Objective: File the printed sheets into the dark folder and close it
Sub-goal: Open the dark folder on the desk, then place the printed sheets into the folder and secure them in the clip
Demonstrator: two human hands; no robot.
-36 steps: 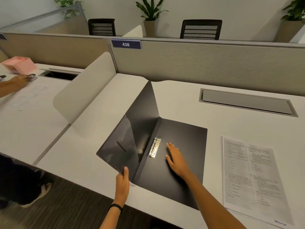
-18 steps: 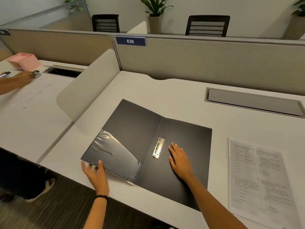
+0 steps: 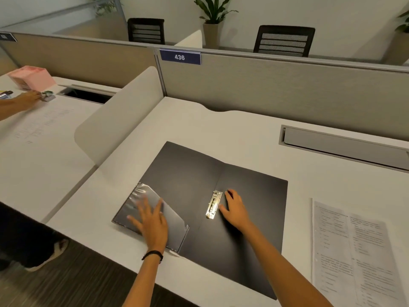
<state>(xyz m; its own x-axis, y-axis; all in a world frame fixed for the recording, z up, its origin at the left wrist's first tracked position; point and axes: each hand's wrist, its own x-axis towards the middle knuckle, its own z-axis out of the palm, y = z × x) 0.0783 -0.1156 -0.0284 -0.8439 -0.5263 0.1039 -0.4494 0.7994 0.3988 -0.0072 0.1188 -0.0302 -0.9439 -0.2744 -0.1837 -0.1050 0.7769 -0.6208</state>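
The dark folder (image 3: 256,196) lies wide open and flat on the white desk. A metal clip (image 3: 213,204) runs along its spine, and a clear plastic pocket (image 3: 141,193) covers the lower part of the left cover. My left hand (image 3: 150,220) rests flat on that pocket with its fingers spread. My right hand (image 3: 234,208) lies palm down on the right cover, fingertips beside the clip. The printed sheets (image 3: 354,253) lie in a stack on the desk to the right of the folder, apart from both hands.
A curved white divider (image 3: 119,116) stands left of the folder. Beyond it another person's hand (image 3: 28,99) rests by a stapler and a pink box (image 3: 31,77). A grey cable flap (image 3: 343,147) is set in the desk at the back right. The partition (image 3: 265,85) closes the far side.
The left cover, held upright a second ago, came down flat. My left hand moved from its front edge onto the clear pocket. My right hand slid slightly toward the clip.
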